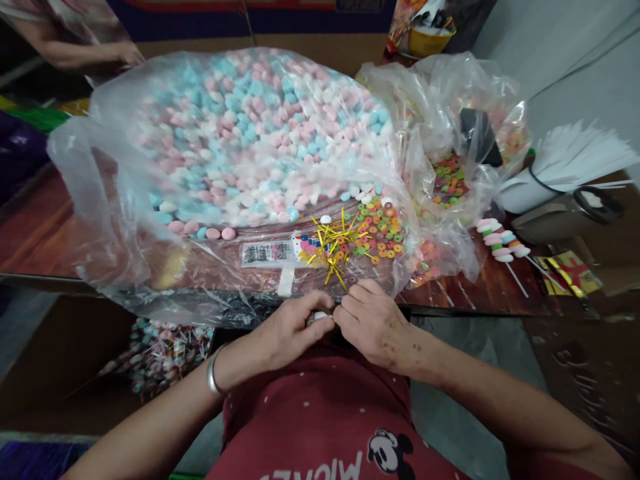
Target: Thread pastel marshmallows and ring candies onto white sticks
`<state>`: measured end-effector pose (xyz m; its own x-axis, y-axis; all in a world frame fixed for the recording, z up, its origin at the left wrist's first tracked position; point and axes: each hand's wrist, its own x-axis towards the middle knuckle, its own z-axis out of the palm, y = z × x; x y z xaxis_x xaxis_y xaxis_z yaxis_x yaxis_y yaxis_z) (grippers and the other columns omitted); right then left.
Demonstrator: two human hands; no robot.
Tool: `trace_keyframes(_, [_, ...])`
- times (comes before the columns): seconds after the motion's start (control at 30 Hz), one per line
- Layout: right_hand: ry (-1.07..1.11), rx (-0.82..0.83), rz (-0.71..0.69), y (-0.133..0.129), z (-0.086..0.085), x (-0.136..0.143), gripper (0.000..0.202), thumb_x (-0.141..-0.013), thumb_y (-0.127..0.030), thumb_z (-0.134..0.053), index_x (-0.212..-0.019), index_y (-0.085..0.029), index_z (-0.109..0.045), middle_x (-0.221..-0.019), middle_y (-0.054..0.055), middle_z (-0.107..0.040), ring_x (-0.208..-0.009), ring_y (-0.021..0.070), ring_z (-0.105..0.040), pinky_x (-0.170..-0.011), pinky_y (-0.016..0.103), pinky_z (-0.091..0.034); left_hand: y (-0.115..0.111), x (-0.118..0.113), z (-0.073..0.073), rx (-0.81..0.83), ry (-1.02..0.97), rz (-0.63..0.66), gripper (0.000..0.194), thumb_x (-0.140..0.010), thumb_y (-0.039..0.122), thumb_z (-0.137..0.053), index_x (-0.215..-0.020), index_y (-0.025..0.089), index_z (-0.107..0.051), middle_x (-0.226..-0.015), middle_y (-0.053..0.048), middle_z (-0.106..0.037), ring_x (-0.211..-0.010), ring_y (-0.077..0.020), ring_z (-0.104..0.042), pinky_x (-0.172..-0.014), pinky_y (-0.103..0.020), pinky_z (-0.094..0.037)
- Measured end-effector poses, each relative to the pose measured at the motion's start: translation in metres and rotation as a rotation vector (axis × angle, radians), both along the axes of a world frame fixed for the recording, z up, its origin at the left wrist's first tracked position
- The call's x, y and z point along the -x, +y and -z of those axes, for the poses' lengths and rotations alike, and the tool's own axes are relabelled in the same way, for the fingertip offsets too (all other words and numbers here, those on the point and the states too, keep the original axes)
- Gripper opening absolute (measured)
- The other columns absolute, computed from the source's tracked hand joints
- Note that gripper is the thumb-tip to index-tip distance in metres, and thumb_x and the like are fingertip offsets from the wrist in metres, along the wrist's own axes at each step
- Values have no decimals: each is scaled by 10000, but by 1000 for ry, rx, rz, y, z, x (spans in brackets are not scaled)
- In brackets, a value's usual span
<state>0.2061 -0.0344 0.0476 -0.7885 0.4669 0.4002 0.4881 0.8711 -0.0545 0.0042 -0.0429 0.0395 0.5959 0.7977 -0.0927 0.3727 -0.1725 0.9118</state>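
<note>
Just in front of the table edge, my left hand pinches a small white candy between thumb and fingers. Against it, my right hand is closed, its fingers curled; what it holds is hidden. Beyond the hands lie gold twist ties and ring-shaped gummy candies on clear plastic. Left of the ties is a printed label. A large clear bag of pink, blue and white candies covers much of the table.
Two candy skewers lie on the table at right, near a container of white sticks and a metal mug. Wrapped candies fill a box below left. Another person's hand shows at upper left.
</note>
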Motion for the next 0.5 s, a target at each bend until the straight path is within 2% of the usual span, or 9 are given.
trace_keyframes(0.07, [11,57,53,1,2,1,304,-911,-125,-409,-647,-169,-552,-628,30,-515,-657,174,-378,-675,344,-294,-4,-2,6,-478,61,-15,138,-919,210,-487,-952,146,-605,-880,-92,-641,-780,-168,-589,-707,-299,-513])
trace_keyframes(0.1, [9,94,73,1,3,1,292,-902,-123,-423,-641,-171,-543,-624,26,-515,-655,171,-377,-679,341,-293,-5,-3,10,-649,93,-4,128,-911,165,-490,-965,143,-604,-906,-106,-645,-807,-178,-594,-736,-320,-517])
trace_keyframes(0.17, [-6,166,98,1,3,2,287,-897,-114,-424,-638,-172,-534,-624,22,-523,-653,166,-382,-687,335,-297,-7,-5,17,-841,126,0,149,-897,99,-490,-988,140,-602,-931,-120,-654,-820,-182,-604,-753,-332,-522])
trace_keyframes(0.23, [9,227,94,5,0,0,309,-924,-133,-404,-648,-174,-537,-628,20,-532,-655,165,-397,-688,329,-309,-6,-6,20,-882,87,-41,155,-884,72,-501,-985,135,-600,-927,-120,-664,-820,-177,-617,-745,-316,-529])
trace_keyframes(0.3, [90,280,105,14,-4,-8,309,-967,-182,-376,-738,-169,-583,-692,26,-578,-694,166,-451,-694,316,-338,-4,-5,18,-763,6,-138,119,-883,87,-515,-922,141,-613,-855,-92,-672,-767,-153,-622,-699,-270,-527])
trace_keyframes(0.33, [150,297,139,20,-6,-14,297,-983,-209,-363,-817,-167,-606,-753,33,-608,-735,167,-486,-707,309,-359,-3,-5,16,-634,-43,-214,98,-883,112,-529,-876,147,-620,-782,-64,-665,-704,-133,-613,-646,-237,-516])
trace_keyframes(0.4, [240,289,292,36,-6,-27,275,-996,-231,-349,-983,-165,-616,-909,59,-648,-848,173,-539,-762,302,-396,-1,-3,9,-246,-152,-395,108,-878,200,-565,-796,156,-621,-635,-8,-617,-521,-83,-534,-485,-177,-451])
trace_keyframes(0.43, [232,247,386,43,-4,-33,266,-990,-237,-363,-988,-165,-620,-921,68,-647,-868,184,-544,-782,310,-400,0,-3,5,-23,-216,-481,138,-867,254,-586,-773,157,-614,-585,13,-589,-434,-61,-464,-400,-158,-390])
trace_keyframes(0.5, [71,184,524,56,4,-42,255,-967,-242,-407,-899,-167,-641,-879,83,-636,-857,213,-533,-788,335,-396,2,-3,-1,368,-357,-596,205,-829,349,-630,-761,158,-599,-545,32,-567,-328,-30,-332,-287,-138,-263])
